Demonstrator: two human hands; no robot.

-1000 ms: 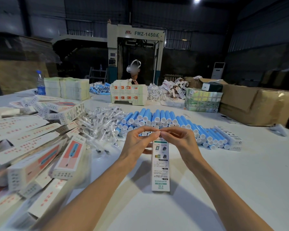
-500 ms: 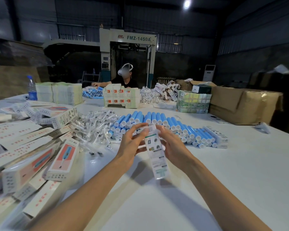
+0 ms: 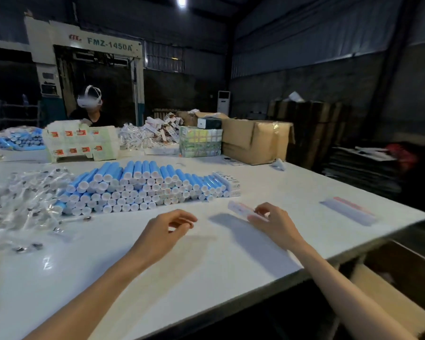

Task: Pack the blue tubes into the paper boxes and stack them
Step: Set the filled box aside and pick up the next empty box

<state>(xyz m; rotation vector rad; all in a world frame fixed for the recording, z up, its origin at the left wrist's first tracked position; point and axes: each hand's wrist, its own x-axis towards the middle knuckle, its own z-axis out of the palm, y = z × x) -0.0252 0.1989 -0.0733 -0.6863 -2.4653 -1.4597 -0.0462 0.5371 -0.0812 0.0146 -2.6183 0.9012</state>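
Gripping the near end of a white paper box (image 3: 239,208), my right hand (image 3: 272,223) holds it low over the white table (image 3: 206,263); blur leaves its print unreadable, and it may be touching the top. My left hand (image 3: 166,229) hangs loosely curled, holding nothing. The blue tubes (image 3: 142,187) lie stacked just beyond. The far machine (image 3: 108,45) reads "FMZ-1450A".
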